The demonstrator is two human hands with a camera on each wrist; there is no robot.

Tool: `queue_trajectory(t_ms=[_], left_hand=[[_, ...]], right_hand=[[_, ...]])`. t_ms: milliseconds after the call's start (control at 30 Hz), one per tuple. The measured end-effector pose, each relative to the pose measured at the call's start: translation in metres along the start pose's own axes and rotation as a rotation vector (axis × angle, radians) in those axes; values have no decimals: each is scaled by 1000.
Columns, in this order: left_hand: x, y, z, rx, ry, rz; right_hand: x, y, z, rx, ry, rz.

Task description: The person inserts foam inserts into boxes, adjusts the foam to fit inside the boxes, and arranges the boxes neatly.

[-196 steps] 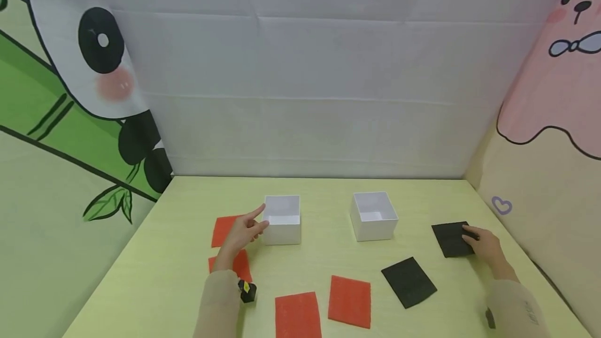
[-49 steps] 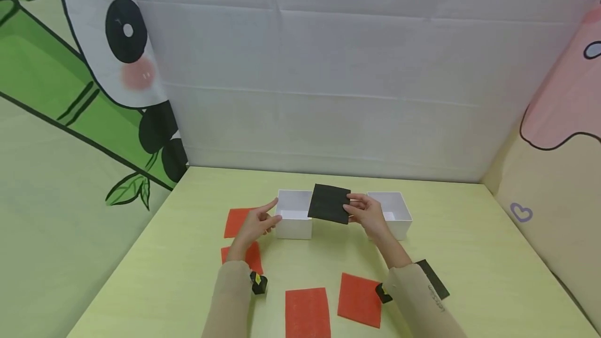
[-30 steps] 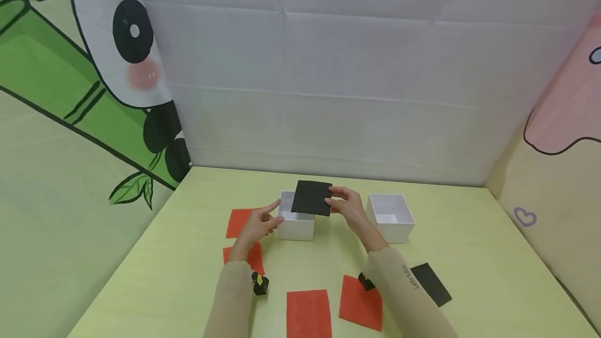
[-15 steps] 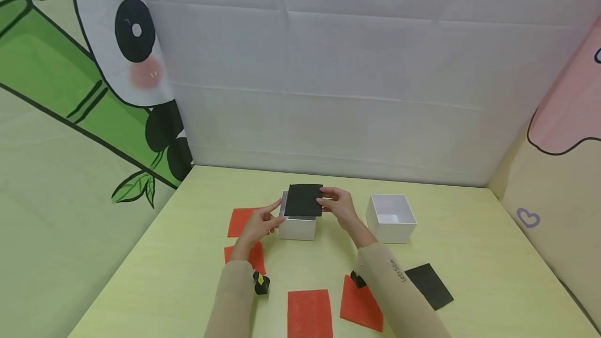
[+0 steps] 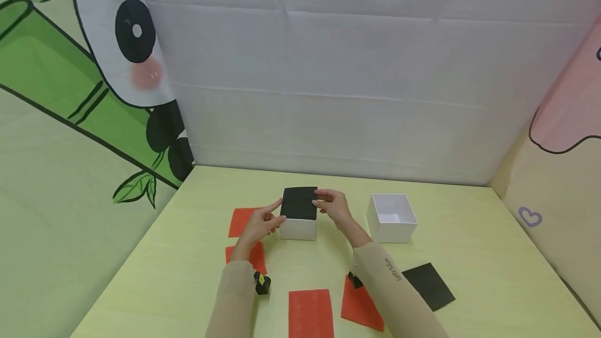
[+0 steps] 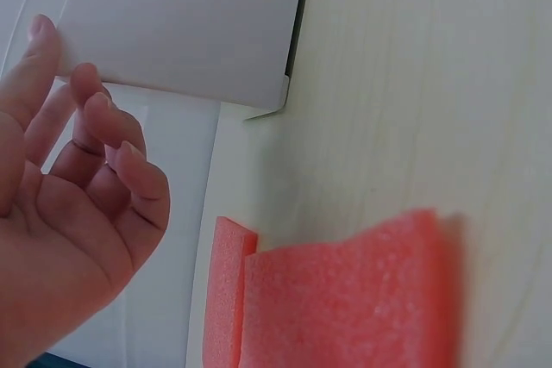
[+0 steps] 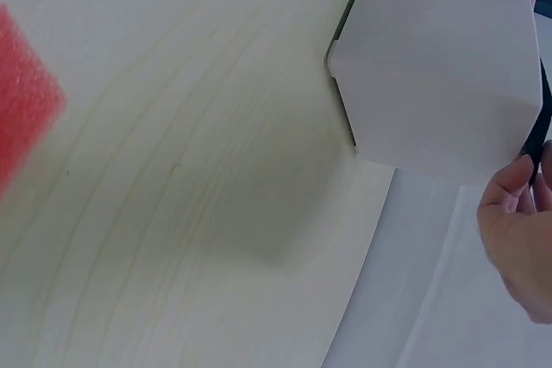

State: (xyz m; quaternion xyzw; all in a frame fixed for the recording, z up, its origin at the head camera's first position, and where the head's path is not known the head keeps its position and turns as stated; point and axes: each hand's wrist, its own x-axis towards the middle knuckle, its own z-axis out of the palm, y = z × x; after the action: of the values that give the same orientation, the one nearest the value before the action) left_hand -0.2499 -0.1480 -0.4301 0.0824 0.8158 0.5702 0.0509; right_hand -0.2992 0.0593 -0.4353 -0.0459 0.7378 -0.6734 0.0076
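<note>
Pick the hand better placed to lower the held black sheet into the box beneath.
Likely the right hand: it pinches the black sheet by its right edge, while the left hand touches the white box.

The left arm is reaching almost straight ahead, and look, the right arm is slanting inward opposite it! The left grip is spreading its index finger and left thumb apart, both pointing rightward, while the remaining fingers are curling loosely toward the palm. Across the way, the right grip is pinching, right thumb sitting on the nearer side and fingertips lying farther out, the right wrist lining up with the arm.
</note>
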Motion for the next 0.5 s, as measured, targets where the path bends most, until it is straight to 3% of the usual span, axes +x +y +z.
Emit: queue_trajectory(t_ms=[500], left_hand=[[0,-1,0,-3,-5,10]], right_hand=[[0,-1,3,-124,7,-38]])
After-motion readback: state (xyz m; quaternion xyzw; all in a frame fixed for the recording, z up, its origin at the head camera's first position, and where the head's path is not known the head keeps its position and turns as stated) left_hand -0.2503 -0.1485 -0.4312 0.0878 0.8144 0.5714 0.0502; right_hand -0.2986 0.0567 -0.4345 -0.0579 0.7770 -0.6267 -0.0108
